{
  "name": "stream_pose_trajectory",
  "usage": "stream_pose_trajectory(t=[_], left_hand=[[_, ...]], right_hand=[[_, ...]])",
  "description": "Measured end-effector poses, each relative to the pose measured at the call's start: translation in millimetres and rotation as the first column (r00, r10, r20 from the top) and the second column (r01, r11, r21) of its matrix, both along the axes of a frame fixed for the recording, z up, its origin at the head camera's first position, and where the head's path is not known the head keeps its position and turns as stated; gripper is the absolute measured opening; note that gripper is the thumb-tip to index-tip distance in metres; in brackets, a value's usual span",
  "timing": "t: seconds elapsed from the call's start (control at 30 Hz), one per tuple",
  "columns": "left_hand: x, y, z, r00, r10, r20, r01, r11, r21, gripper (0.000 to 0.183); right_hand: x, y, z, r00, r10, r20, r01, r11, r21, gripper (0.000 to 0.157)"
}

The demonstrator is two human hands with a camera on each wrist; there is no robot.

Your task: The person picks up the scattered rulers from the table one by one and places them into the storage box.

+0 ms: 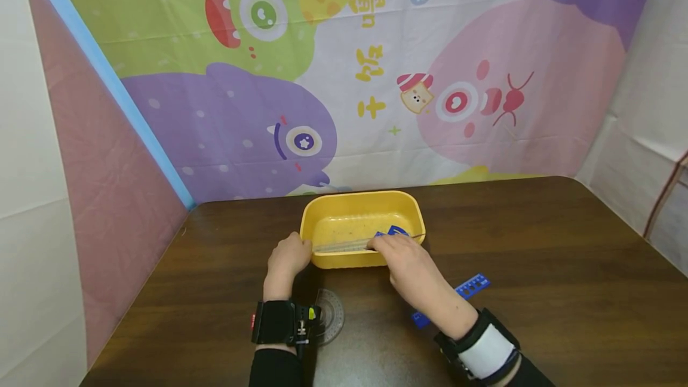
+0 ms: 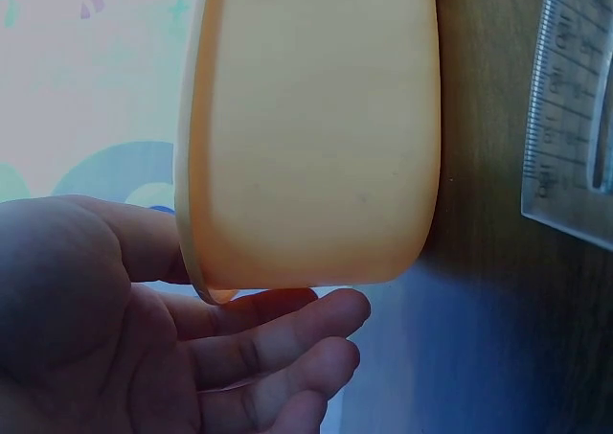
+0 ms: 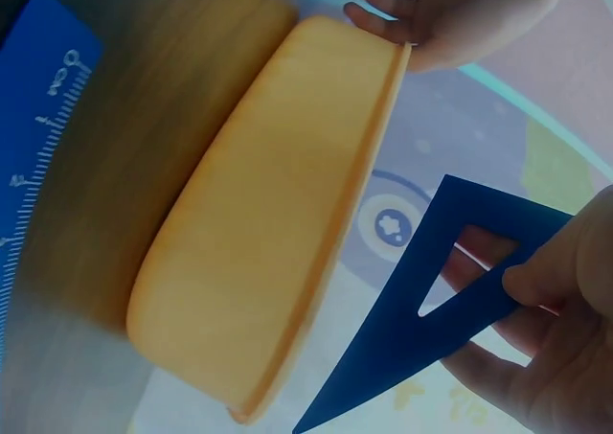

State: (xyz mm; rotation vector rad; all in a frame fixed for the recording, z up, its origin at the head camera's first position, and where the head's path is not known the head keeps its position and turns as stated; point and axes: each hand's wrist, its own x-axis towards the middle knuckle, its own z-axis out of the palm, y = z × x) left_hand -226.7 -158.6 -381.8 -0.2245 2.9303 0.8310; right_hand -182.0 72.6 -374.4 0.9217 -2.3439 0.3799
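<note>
Blue set square: The triangular blue set square (image 3: 393, 333), with a long cut-out in its middle, is being held at the tray's right side, near its close edge; whether it is touching anything inside, I cannot tell.
Right hand: The right hand (image 1: 405, 261) is pinching the set square, its thumb lying on one face and its fingers behind.
Yellow tray: The deep yellow tray (image 1: 349, 261) with rounded corners is sitting near the table's far edge.
Left hand: The left hand (image 1: 289, 255) is gripping the rim at the tray's left end.
Clear strip: A pale, see-through strip (image 1: 341, 247) is lying inside, along the near wall.
Blue ruler: A blue ruler (image 1: 473, 285) is lying on the table, right of the tray and nearer, partly under the right forearm.
Protractor: A clear protractor (image 1: 335, 315) is lying nearer than the tray, just beside the left wrist.
Table: Dark brown wood (image 1: 537, 267) is supporting everything.
Backdrop: A cloth (image 1: 376, 136) with green, purple and pink cartoon creatures is hanging behind.
</note>
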Motion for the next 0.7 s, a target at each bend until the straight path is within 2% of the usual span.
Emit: stream_pose_trajectory(t=[0.4, 0.7], left_hand=[[0.9, 0.1, 0.1, 1.000, -0.003, 0.004, 0.003, 1.000, 0.000, 0.033], [0.4, -0.3, 0.4, 1.000, -0.005, 0.004, 0.005, 1.000, 0.002, 0.033]], right_hand=[[-6.3, 1.9, -6.3, 1.000, -0.001, -0.021, 0.000, 0.999, -0.041, 0.037], [-8.2, 2.6, -8.1, 0.998, -0.057, 0.003, 0.057, 0.997, -0.044, 0.028]])
